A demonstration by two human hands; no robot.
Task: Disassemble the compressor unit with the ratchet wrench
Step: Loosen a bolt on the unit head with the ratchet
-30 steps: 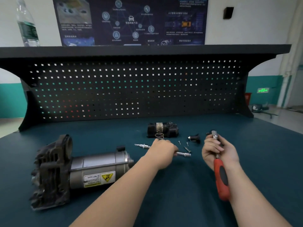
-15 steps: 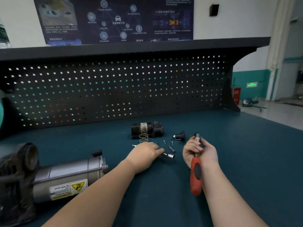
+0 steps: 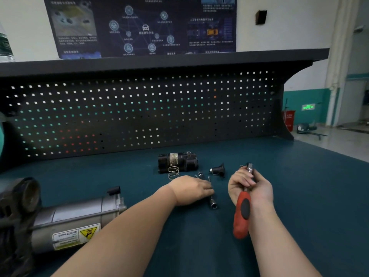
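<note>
Left hand (image 3: 192, 189) has dragged extension bar (image 3: 212, 201) nearer; ratchet wrench (image 3: 242, 211) unchanged.

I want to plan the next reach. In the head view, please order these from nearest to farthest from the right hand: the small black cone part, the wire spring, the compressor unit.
From the right hand:
1. Small black cone part, just up-left of it.
2. Wire spring, farther left, in front of the black cylinder.
3. Compressor unit, far left at the near edge.

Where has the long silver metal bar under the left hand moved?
Yes. The long silver metal bar under the left hand swung its socket end toward the person, away from the black cylindrical part.
</note>
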